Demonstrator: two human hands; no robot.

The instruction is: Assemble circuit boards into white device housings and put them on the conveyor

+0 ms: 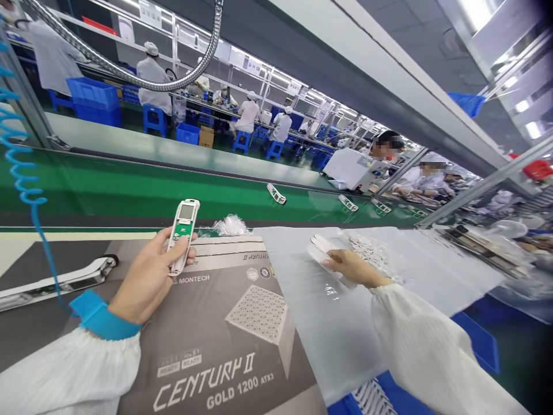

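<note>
My left hand (149, 274) is closed around a white handheld device (186, 214), held upright above a printed cardboard sheet (185, 323). The device has a small screen at its top and a bare green circuit board below. A blue band circles my left wrist. My right hand (352, 268) pinches a long white plastic piece (320, 246) over a pale foam sheet (337, 346); its exact kind is unclear. Just beyond that hand lies a heap of small white parts (371, 251), partly in clear plastic.
Beyond the bench runs a green conveyor belt (129, 187) carrying several white devices (276, 193). At left are a white long-bodied unit (82, 276) and a coiled blue hose (26, 178). Blue bins (477, 340) stand below at right. Co-workers sit across and to the right.
</note>
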